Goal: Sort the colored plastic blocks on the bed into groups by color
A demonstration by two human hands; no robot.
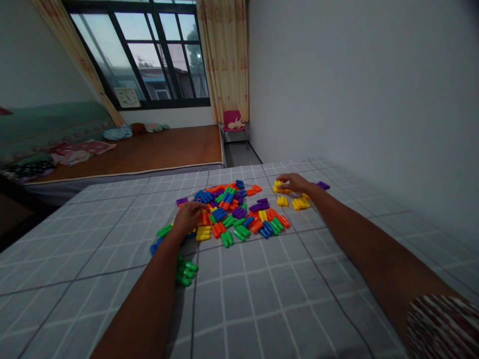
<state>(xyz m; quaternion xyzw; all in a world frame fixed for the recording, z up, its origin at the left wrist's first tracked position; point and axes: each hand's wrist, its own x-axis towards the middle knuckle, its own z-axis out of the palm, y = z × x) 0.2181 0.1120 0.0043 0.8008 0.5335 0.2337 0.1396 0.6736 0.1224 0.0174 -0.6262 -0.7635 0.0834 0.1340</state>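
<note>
My left hand [189,217] reaches into a mixed pile of plastic toy blocks [239,213] in red-orange, blue, green, purple and yellow. Its fingers are bent together at the pile's left side, and what lies between them is hidden. To the right, my right hand [295,183] has its fingertips closed on a yellow toy block [277,187] at the far side of a small yellow group. Nearer me in that group are a loose yellow block [282,201] and a few joined ones [301,203]. Green blocks [186,271] show beside my left forearm.
A grey checked cloth [262,299] covers the surface under the blocks. Purple blocks [323,185] lie beyond my right wrist. A white wall [355,89] runs along the right. Farther off are a bed [172,147] and a pink chair [231,117] near the window.
</note>
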